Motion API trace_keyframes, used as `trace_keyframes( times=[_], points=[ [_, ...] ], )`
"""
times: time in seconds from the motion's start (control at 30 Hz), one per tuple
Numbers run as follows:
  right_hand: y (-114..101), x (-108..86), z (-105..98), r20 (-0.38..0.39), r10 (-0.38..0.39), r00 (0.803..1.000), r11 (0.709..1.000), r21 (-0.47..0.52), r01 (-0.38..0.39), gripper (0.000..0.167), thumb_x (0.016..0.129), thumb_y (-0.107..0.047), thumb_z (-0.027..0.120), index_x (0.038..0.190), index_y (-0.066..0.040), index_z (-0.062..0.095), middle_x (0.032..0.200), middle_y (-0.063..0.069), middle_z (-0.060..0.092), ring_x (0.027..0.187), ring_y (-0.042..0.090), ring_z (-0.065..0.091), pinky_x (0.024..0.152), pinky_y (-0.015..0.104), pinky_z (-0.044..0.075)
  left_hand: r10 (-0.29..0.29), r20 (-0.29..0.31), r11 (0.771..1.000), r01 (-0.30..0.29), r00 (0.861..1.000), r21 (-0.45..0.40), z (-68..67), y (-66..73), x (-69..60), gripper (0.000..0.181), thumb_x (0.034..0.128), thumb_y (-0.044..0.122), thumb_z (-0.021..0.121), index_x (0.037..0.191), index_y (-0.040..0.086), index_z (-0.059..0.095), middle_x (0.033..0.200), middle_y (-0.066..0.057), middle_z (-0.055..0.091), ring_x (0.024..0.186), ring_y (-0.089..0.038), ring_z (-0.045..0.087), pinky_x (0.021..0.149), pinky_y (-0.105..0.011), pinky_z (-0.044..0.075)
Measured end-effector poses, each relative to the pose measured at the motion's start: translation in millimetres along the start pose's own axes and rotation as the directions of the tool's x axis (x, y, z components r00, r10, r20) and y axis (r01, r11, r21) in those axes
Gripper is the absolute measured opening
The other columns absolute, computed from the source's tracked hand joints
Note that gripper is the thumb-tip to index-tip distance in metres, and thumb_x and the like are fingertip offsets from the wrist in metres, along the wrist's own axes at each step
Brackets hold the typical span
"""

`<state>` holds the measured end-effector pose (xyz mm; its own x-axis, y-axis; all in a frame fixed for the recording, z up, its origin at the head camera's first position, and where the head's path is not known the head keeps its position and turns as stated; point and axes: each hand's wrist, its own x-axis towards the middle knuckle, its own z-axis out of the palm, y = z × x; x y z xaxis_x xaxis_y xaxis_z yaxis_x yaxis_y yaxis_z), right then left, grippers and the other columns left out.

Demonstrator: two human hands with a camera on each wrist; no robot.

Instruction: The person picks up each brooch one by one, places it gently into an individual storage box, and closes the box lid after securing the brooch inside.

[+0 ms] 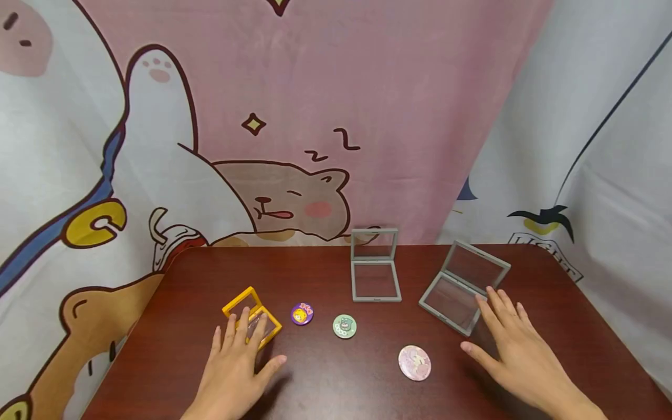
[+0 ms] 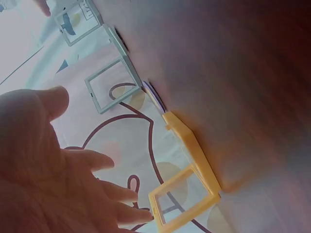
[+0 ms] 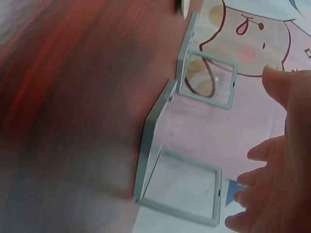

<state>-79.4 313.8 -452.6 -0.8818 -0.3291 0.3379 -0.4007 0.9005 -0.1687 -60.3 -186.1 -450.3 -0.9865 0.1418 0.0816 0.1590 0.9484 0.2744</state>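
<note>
My left hand (image 1: pixel 233 364) is spread with straight fingers over a small yellow hinged display case (image 1: pixel 259 310), its lid raised. In the left wrist view that hand (image 2: pixel 43 160) appears apart from the yellow case (image 2: pixel 197 153). My right hand (image 1: pixel 517 350), fingers extended, is beside the near right corner of a grey hinged case (image 1: pixel 463 283); a gap separates the hand (image 3: pixel 282 160) from this case (image 3: pixel 146 141) in the right wrist view. Three round badges lie between my hands: purple (image 1: pixel 301 314), green (image 1: pixel 344 326) and a larger pink one (image 1: pixel 415 363).
A second grey case (image 1: pixel 374 261) stands unfolded near the back edge of the dark red-brown table (image 1: pixel 320 379). Behind the table hangs a cartoon-printed curtain (image 1: pixel 409 116). All three cases have clear panes and raised lids.
</note>
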Motion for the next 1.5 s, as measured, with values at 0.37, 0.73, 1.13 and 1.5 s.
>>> trace_keyframes(
  times=[0.37,0.73,1.13,1.5],
  points=[
    [-28,20.5,10,-0.015,-0.069,0.997,0.997,0.024,0.07,0.092,0.093,-0.049,0.076,0.157,0.004,0.038,0.167,0.026,0.027,0.159,0.032,0.013,0.127,0.045,0.001,-0.068,0.045,0.997,0.069,0.997,-0.023,-7.3,-10.3,-3.8,0.079,0.102,0.06,0.057,0.157,0.005,0.045,0.159,-0.033,0.038,0.145,-0.057,0.034,0.114,-0.071,0.027],
    [-58,42.7,19,0.073,-0.079,0.994,0.996,0.052,0.075,0.09,0.095,-0.055,0.072,0.158,0.001,0.04,0.165,0.022,0.034,0.15,0.042,0.035,0.118,0.066,0.025,-0.105,-0.016,0.993,0.103,0.994,-0.064,-6.4,-17.5,-1.2,0.076,0.0989,0.054,0.067,0.148,-0.003,0.054,0.141,-0.032,0.056,0.125,-0.048,0.058,0.092,-0.066,0.051],
    [-86,66.8,37,0.14,-0.174,0.975,0.984,0.071,0.166,0.088,0.094,-0.054,0.073,0.156,0.001,0.044,0.159,0.023,0.044,0.143,0.041,0.047,0.111,0.065,0.039,-0.177,0.072,0.98,0.182,0.982,-0.073,-5.4,-25.1,11.3,0.055,0.0959,0.041,0.076,0.119,-0.008,0.069,0.096,-0.013,0.063,0.087,-0.029,0.062,0.064,-0.048,0.053],
    [-108,86.9,45,0.125,-0.255,0.959,0.966,0.085,0.246,0.082,0.094,-0.052,0.075,0.15,0.003,0.051,0.152,0.021,0.053,0.137,0.036,0.054,0.106,0.058,0.046,-0.207,0.11,0.967,0.22,0.972,-0.13,-5.0,-31.5,21.6,0.036,0.0973,0.026,0.074,0.069,0.009,0.06,0.069,-0.005,0.051,0.058,-0.018,0.046,0.05,-0.036,0.038]
  ],
)
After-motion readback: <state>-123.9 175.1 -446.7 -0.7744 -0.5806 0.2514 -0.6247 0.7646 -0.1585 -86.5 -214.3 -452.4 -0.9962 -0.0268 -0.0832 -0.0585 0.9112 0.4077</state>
